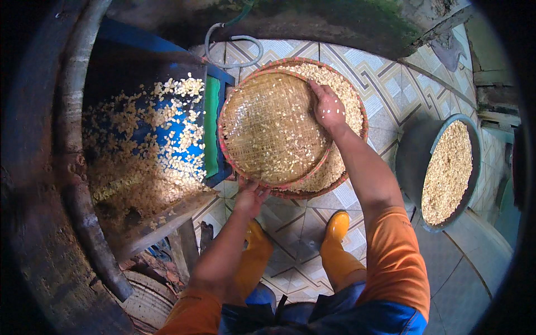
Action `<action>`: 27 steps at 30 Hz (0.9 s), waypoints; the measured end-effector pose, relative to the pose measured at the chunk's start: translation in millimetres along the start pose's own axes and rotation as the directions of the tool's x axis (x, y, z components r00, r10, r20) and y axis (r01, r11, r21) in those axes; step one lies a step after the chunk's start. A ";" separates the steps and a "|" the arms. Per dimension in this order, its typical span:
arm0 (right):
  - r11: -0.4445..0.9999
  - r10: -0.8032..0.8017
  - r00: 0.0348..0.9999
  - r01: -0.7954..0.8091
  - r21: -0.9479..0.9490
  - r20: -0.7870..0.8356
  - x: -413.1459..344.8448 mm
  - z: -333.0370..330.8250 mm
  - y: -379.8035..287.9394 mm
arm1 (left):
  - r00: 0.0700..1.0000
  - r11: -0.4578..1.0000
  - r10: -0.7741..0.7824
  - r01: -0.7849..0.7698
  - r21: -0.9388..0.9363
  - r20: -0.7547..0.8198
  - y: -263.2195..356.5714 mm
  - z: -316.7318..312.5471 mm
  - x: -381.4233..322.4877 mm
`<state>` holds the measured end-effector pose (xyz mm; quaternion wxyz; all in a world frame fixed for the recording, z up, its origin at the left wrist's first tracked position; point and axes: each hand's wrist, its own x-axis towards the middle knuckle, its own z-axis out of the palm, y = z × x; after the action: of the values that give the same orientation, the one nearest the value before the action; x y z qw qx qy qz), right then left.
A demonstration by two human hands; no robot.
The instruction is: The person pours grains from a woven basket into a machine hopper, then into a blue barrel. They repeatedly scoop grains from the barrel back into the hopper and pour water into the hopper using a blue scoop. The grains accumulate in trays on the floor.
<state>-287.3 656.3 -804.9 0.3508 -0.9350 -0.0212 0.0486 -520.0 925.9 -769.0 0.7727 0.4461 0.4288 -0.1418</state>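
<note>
My right hand (328,106) grips the far right rim of a round woven bamboo tray (272,121), and a few pale beans stick to its back. My left hand (250,199) holds the near rim of the same tray from below. Scattered beans cling to the tray's weave. Under it, a wider bamboo basket with a red-laced rim (365,121) holds a layer of pale split beans (349,94). The upper tray hides most of that basket.
At left, a blue surface (144,136) bears many loose beans; a green strip (212,125) edges it. A dark tub (412,159) of beans stands at right on patterned floor tiles (387,83). A grey hose (240,65) curls behind. My yellow boots (335,234) are below.
</note>
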 end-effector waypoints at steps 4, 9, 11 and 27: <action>0.932 -0.189 0.963 0.114 -0.345 -0.194 -7.5 -7.4 -21.0 | 0.999 1.000 0.005 -0.006 0.006 0.043 1.8 -2.7 2.5; 0.899 -0.246 0.942 0.310 -0.309 0.230 -45.8 23.7 -68.7 | 1.000 1.000 0.022 -0.022 0.020 0.013 -2.3 -4.8 2.0; 0.902 -0.160 0.911 0.292 -0.319 0.381 -60.5 40.6 -74.1 | 1.000 0.999 0.015 -0.015 0.035 0.012 -3.0 -5.2 2.9; 0.863 -0.063 0.690 0.401 -0.308 0.721 -96.1 26.5 -122.0 | 0.692 0.158 0.472 -0.675 0.720 0.546 6.7 77.5 -107.4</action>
<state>-386.4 758.4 -737.2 0.0984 -0.8915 -0.2820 0.3405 -538.1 849.3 -662.2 0.4438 0.8924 0.0048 -0.0819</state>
